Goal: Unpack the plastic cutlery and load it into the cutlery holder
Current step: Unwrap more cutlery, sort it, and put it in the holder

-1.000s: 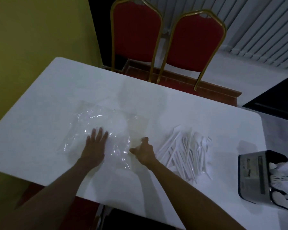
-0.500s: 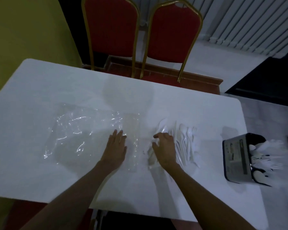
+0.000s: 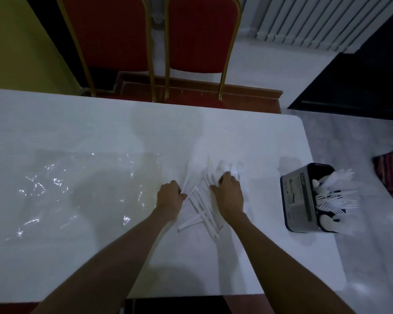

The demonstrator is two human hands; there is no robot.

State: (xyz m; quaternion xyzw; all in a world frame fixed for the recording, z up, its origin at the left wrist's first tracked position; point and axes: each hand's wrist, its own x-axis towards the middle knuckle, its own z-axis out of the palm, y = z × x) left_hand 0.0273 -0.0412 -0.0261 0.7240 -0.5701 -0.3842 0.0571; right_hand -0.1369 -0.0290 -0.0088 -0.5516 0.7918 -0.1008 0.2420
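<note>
A clear wrapper (image 3: 84,189) lies flat on the left of the white surface (image 3: 100,123). Beside it the left hand (image 3: 170,198) grips pieces of the loose cutlery pile (image 3: 202,209), and the right hand (image 3: 229,193) bends over it, its hold unclear. The part-filled cutlery holder (image 3: 302,200) stands at the right edge.

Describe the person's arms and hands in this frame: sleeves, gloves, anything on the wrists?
Both forearms are bare as far as the bottom edge of the picture, and no sleeves show. The left hand and right hand wear no gloves. No watch, band or bracelet shows at either wrist. The picture is too dim and soft to tell if there are rings.
</note>
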